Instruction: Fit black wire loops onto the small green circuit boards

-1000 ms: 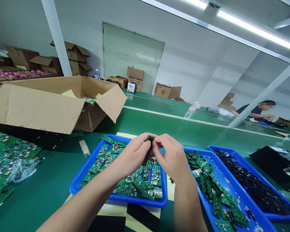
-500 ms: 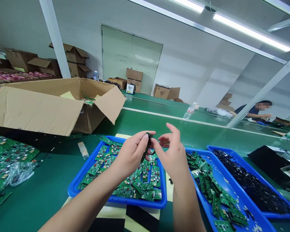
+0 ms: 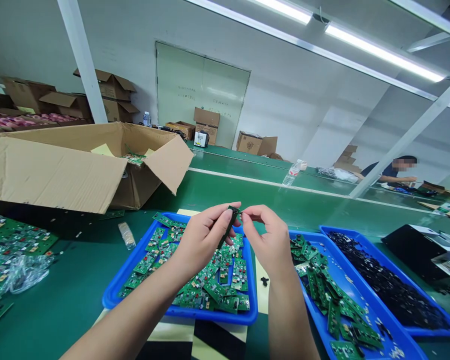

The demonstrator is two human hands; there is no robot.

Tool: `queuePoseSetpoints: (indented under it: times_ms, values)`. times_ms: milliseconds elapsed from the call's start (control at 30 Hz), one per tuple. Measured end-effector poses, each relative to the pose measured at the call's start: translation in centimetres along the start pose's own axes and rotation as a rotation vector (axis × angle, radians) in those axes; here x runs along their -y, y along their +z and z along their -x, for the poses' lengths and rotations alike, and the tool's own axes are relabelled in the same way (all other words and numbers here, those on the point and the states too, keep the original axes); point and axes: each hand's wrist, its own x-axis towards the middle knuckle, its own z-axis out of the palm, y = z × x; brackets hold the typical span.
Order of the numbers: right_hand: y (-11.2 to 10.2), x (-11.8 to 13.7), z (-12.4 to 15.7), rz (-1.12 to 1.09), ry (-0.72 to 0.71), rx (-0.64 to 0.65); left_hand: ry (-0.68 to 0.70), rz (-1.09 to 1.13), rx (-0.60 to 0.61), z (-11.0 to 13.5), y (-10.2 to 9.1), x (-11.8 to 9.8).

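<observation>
The matte green work surface (image 3: 247, 195) spans the frame. An open corrugated cardboard box (image 3: 60, 170) is cut off at the left edge, and its flaps hide most of its contents.

There are three rectangular blue plastic trays:
- The near-left tray (image 3: 108, 300) holds a loose heap of green boards (image 3: 195, 290).
- The middle tray (image 3: 354, 280) is cut off at the bottom edge and holds more boards.
- The right tray (image 3: 435, 332) holds black parts (image 3: 382, 285) too fine to identify.

The left hand (image 3: 200, 240) and right hand (image 3: 272, 240) are raised above the near-left tray. The left hand pinches a small circuit board (image 3: 229, 225) between thumb and fingers. The board is seen edge-on, so its components cannot be read. The right thumb and forefinger are closed at the board's upper end. Whether they grip the board or a separate part cannot be told.
</observation>
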Motion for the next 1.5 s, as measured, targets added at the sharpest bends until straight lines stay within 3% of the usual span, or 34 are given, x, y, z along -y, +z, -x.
queuePoseSetpoints:
  times_ms: [233, 433, 500, 600, 667, 867, 1000, 1067, 1167, 1267, 1367, 1500]
  values:
    - [0.5, -0.9, -0.5, 0.117, -0.250, -0.164, 0.136, -0.313, 0.160, -0.4, -0.7, 0.0]
    - [-0.1, -0.8, -0.1, -0.090, -0.084, -0.330, 0.222, -0.296, 0.076, -0.5, -1.6, -0.2]
    - [-0.6, -0.3, 0.1, -0.116, -0.013, -0.266, 0.253, -0.278, 0.064, -0.5, -1.8, -0.1]
    - [-0.8, 0.7, 0.3, -0.178, 0.063, -0.072, 0.331, -0.285, 0.080, -0.4, -1.9, 0.1]
    - [-0.6, 1.1, 0.3, -0.207, 0.091, -0.031, 0.379, -0.306, 0.104, -0.3, -2.0, 0.1]
    - [-0.4, 1.1, 0.1, -0.134, -0.066, -0.078, 0.397, -0.347, 0.085, -0.2, -1.8, 0.2]
    - [-1.4, 0.9, 0.2, -0.197, -0.143, 0.098, 0.376, -0.292, 0.031, -0.4, -2.1, 0.6]
    - [-1.8, 0.8, 0.3, -0.312, -0.074, 0.185, 0.413, -0.269, -0.009, -0.5, -2.3, 0.6]
    - [-1.7, 0.5, 0.4, -0.536, 0.162, 0.208, 0.513, -0.283, -0.054, -0.5, -2.8, 0.4]
    - [-1.0, 0.6, 0.5, -0.740, 0.345, 0.315, 0.631, -0.342, -0.067, -0.4, -3.0, 0.1]
    - [-0.5, 1.3, 0.5, -0.819, 0.428, 0.402, 0.701, -0.421, -0.070, -0.5, -3.1, 0.0]
    - [-0.4, 2.2, 0.4, -0.822, 0.464, 0.401, 0.739, -0.442, -0.094, -0.6, -3.1, 0.0]
